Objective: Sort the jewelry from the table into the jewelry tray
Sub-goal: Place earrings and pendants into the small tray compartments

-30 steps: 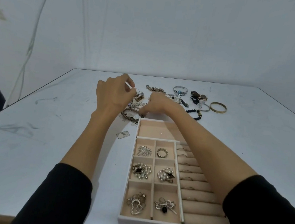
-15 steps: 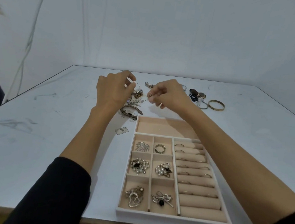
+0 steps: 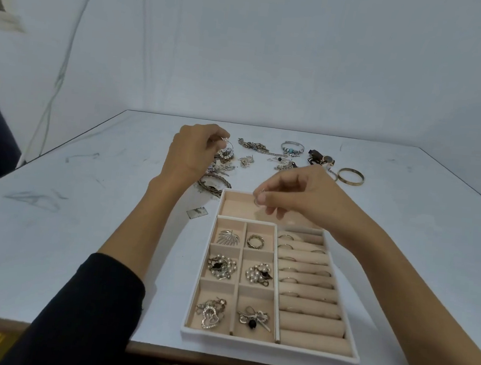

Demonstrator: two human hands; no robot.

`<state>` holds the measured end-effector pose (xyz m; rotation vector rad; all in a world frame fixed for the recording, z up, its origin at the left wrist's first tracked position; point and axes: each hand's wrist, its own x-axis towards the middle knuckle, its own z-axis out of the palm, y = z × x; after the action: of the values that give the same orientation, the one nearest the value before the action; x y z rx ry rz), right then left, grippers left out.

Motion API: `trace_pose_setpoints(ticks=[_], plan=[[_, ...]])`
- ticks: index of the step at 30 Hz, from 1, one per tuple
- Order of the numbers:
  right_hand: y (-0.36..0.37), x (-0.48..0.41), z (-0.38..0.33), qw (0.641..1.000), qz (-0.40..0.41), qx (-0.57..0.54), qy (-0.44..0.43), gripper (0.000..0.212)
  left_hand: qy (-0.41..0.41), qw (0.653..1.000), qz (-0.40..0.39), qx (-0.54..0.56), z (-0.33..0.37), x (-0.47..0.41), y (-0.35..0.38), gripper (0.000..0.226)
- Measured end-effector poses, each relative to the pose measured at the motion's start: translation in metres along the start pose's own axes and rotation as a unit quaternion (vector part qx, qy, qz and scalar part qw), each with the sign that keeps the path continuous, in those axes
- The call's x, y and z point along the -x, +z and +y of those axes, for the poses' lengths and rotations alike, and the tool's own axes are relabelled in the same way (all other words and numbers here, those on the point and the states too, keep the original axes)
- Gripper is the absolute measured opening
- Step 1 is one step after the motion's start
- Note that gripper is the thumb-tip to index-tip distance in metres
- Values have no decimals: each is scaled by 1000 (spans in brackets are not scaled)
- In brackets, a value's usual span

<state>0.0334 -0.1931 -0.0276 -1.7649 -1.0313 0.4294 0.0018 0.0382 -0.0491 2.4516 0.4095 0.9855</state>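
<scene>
A white jewelry tray [image 3: 262,348] with a beige lining sits at the table's front edge. Its small left compartments hold brooches and a ring, and rings sit in the padded rolls on the right. My right hand [image 3: 299,194] hovers over the tray's long far compartment and pinches a small ring [image 3: 257,201] between thumb and fingers. My left hand [image 3: 194,152] is raised over the pile of loose jewelry [image 3: 220,171] behind the tray and pinches a thin hoop earring [image 3: 227,145].
More jewelry lies along the far side of the table: a chain [image 3: 254,146], a beaded silver bangle [image 3: 292,147], a dark watch [image 3: 321,159] and a gold bangle [image 3: 350,176]. A small square tag [image 3: 197,212] lies left of the tray.
My right hand has lifted off the pile with a ring and come back toward me, now over the tray's far compartment. My left hand has stayed raised over the pile.
</scene>
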Motion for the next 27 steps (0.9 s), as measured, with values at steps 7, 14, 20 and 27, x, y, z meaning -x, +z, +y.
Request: trace_pose_setpoints(ticks=[7, 14, 20, 27], plan=[[-2, 6, -3, 999, -26, 34, -3, 9, -22, 993, -31, 112, 13, 20, -11, 13], [-3, 6, 0, 998, -55, 24, 12, 10, -41, 976, -69, 204, 25, 50, -33, 14], [-3, 7, 2, 991, -113, 55, 45, 7, -44, 969, -84, 226, 30, 73, -38, 20], [2, 4, 6, 985, -130, 107, 27, 10, -27, 975, -88, 202, 33, 78, -37, 19]])
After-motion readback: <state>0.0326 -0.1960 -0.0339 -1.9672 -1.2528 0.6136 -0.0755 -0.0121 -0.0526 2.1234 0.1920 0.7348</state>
